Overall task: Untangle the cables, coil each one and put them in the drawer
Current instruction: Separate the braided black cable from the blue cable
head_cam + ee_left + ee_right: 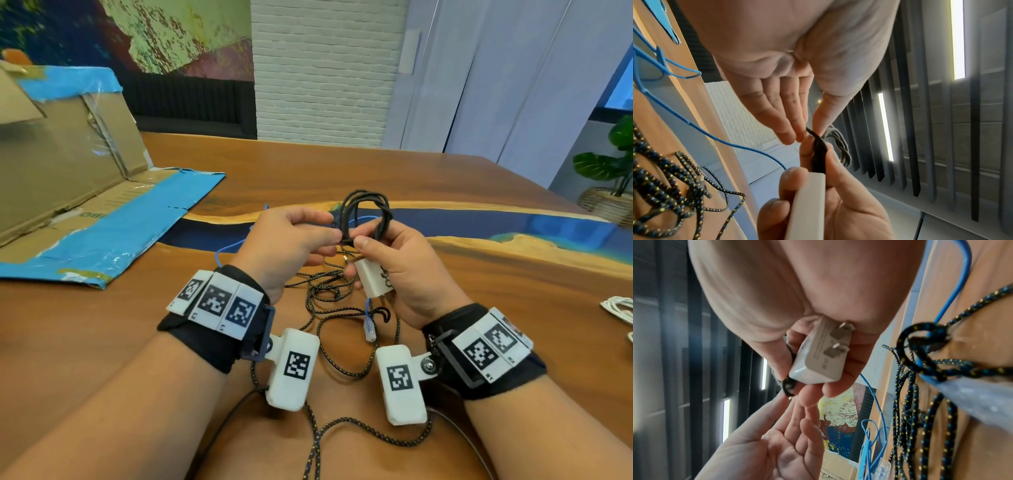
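Note:
A thin black cable (pixel 366 210) is wound into a small coil held above the table. My right hand (pixel 363 253) grips the coil's lower part and, against the palm, a white charger plug (pixel 375 281) with its prongs (pixel 838 340) bare. My left hand (pixel 330 234) pinches a strand of the black cable (pixel 819 146) between thumb and fingertips, its other fingers straight. A black braided cable (pixel 329 308) with yellow flecks lies tangled on the table under both hands. A blue network cable (pixel 370 329) runs through that tangle, its clear plug near my right wrist. No drawer is in view.
An opened cardboard box (pixel 68 154) with blue tape lies at the left of the wooden table (pixel 479 274). A coiled white cable (pixel 620 308) lies at the right edge. A potted plant (pixel 613 168) stands beyond the table's far right corner.

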